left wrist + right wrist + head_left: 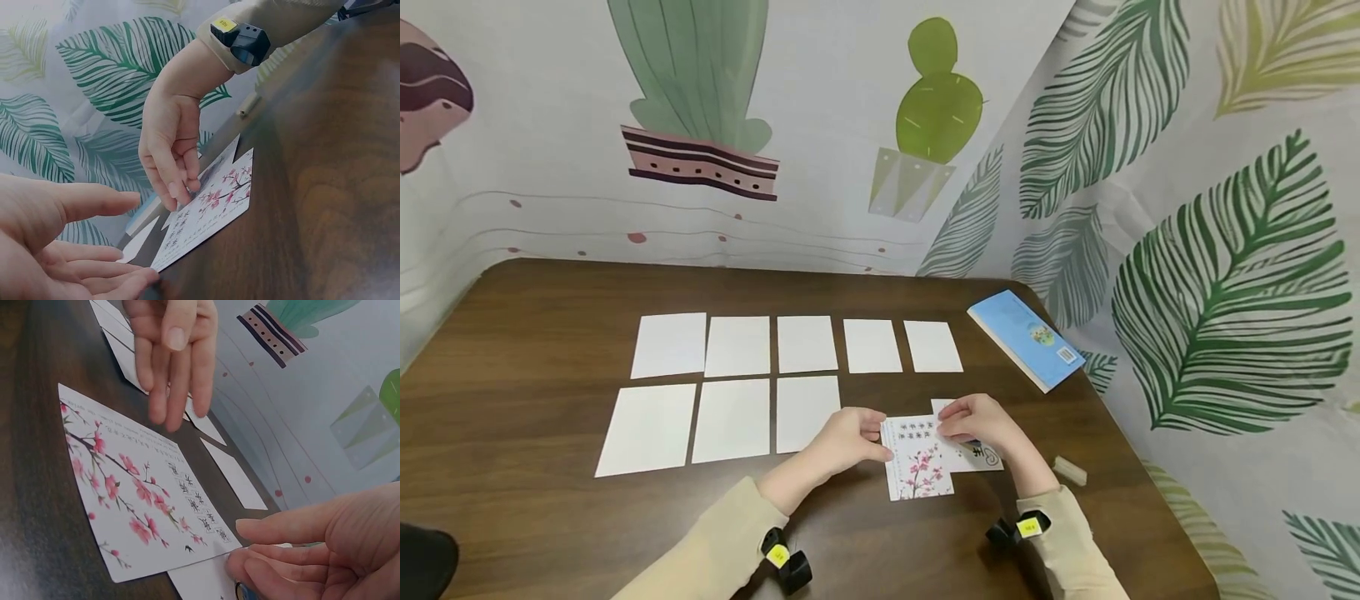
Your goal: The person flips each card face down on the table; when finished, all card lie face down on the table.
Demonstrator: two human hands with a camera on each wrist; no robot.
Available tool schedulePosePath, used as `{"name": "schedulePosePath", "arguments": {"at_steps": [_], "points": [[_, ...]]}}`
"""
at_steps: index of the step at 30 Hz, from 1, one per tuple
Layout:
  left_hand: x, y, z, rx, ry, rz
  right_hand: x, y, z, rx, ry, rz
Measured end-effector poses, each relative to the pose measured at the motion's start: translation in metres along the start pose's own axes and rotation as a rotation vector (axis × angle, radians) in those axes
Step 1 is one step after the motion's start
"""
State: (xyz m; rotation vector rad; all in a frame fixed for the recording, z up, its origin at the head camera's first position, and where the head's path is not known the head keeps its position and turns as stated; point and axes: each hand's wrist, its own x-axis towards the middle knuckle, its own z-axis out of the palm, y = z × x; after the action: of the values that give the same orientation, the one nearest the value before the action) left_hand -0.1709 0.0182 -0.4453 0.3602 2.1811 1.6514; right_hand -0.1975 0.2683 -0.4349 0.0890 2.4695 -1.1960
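A white card with pink blossom branches and printed characters (922, 477) lies on the table between the two hands. It overlaps a second printed card (988, 461), partly hidden under it and the right hand. At the blossom card's left edge is my left hand (844, 439), with thumb and fingers apart; in the left wrist view its fingertips touch the card's corner. My right hand (988, 423) is at the opposite edge. The right wrist view shows its thumb apart from loosely bent fingers (265, 565), which touch the card's edge.
Several blank white cards (737, 346) lie in two rows to the left and behind. A blue book (1026, 337) sits at the table's back right corner. Near the right table edge lies a small beige block (1070, 471). A patterned cloth (820, 100) hangs behind the table.
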Motion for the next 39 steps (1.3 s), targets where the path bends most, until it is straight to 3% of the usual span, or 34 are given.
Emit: {"name": "schedulePosePath", "arguments": {"at_steps": [8, 13, 27, 33, 39], "points": [[0.002, -0.004, -0.002, -0.016, -0.028, -0.010, 0.004, -0.001, 0.004, 0.086, -0.007, 0.023], [0.002, -0.005, -0.003, -0.014, -0.012, -0.020, 0.006, -0.002, 0.008, 0.120, 0.000, 0.023], [0.005, -0.007, -0.004, -0.065, 0.030, -0.033, 0.017, -0.008, 0.015, 0.118, 0.111, -0.052], [0.006, -0.011, -0.003, -0.081, 0.029, -0.025, 0.018, -0.008, 0.013, 0.171, 0.058, -0.058], [0.008, -0.012, -0.005, -0.078, 0.030, -0.009, 0.022, -0.006, 0.012, 0.222, -0.090, -0.077]]}}
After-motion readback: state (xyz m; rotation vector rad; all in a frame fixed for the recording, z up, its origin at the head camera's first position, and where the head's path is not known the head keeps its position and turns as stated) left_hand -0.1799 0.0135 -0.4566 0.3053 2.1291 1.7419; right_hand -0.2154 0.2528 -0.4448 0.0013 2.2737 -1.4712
